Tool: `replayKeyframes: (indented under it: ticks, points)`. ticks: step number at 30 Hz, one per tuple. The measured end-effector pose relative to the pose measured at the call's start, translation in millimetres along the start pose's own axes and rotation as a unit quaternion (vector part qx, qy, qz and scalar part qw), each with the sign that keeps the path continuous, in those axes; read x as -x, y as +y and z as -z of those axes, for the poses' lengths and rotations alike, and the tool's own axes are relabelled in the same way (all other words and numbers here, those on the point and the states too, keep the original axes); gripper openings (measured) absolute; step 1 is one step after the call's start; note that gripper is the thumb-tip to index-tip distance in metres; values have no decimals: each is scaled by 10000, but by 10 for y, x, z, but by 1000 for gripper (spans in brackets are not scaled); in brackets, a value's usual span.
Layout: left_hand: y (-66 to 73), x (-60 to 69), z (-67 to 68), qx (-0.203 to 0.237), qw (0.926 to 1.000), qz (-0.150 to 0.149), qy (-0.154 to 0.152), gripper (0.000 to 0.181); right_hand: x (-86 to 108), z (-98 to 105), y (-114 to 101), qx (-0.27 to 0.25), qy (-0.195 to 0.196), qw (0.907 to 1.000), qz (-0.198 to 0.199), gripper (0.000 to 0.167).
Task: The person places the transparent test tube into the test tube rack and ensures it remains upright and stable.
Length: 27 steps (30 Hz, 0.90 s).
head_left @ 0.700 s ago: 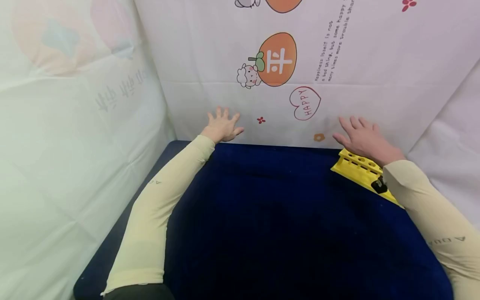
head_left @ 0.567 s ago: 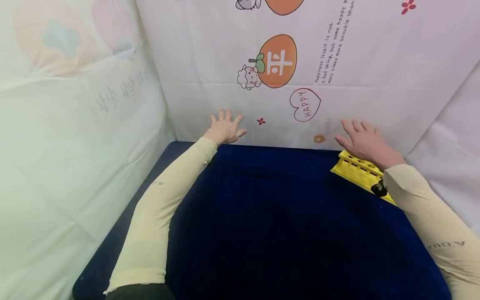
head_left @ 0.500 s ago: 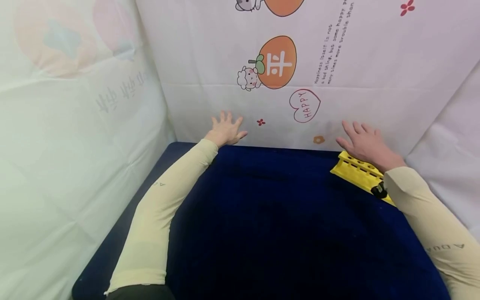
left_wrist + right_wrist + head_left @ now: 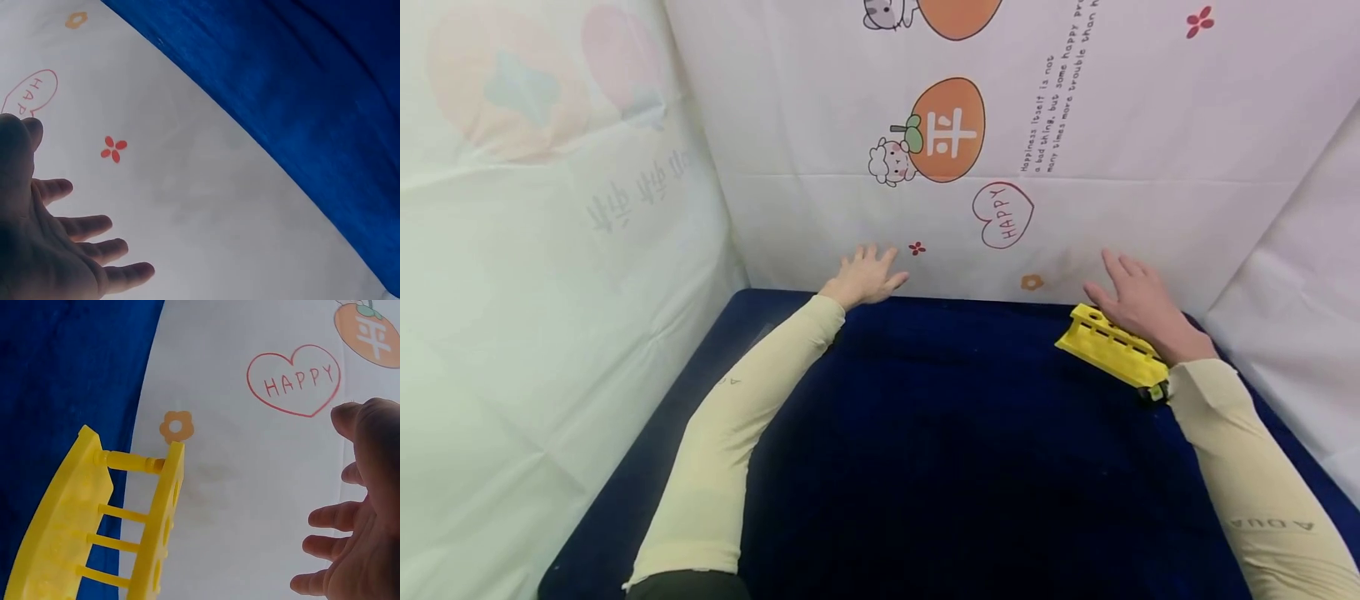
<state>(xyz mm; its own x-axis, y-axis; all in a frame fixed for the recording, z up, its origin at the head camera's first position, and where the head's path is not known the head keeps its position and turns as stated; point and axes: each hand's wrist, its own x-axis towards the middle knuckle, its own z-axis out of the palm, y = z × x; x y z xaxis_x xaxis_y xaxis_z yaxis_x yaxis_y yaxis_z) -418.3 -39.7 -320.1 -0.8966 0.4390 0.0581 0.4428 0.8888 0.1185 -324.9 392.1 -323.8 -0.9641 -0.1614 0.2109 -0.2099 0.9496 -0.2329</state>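
Observation:
My left hand [image 4: 867, 277] is held with its fingers spread, close to the lower part of the white back cloth. In the left wrist view the same hand [image 4: 56, 250] holds nothing, and a small red flower print lies beyond it. My right hand [image 4: 1142, 308], also with fingers extended, is above the far side of a yellow plastic rack [image 4: 1108, 354] with round holes, like a test tube rack. In the right wrist view that hand [image 4: 356, 531] is apart from the rack [image 4: 62, 519]. Part of the rack is hidden behind my hand and wrist.
A dark blue cloth [image 4: 962, 450] covers the table. White printed cloth walls stand behind [image 4: 820, 200], at the left [image 4: 490, 333] and at the right [image 4: 1300, 350]. A small black object [image 4: 1153, 393] shows at my right wrist, by the rack's near end.
Both hands have come slightly down and to the right, back from the cloth's prints. The head view has tilted up a little. The rack appears to stay in place.

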Motion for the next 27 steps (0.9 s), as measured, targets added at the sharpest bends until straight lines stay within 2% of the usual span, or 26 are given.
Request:
replayKeyframes:
  ticks: [11, 18, 27]
  points:
    - [151, -80, -218, 80, 9997, -133, 166, 65, 174, -61, 60, -622, 406, 9972, -103, 77]
    - [203, -132, -335, 210, 9992, -248, 222, 64, 276, -78, 111, -829, 347, 9956, -250, 79]
    - [291, -169, -453, 384, 9986, -274, 229, 62, 411, -101, 123, -790, 305, 9949, -542, 84]
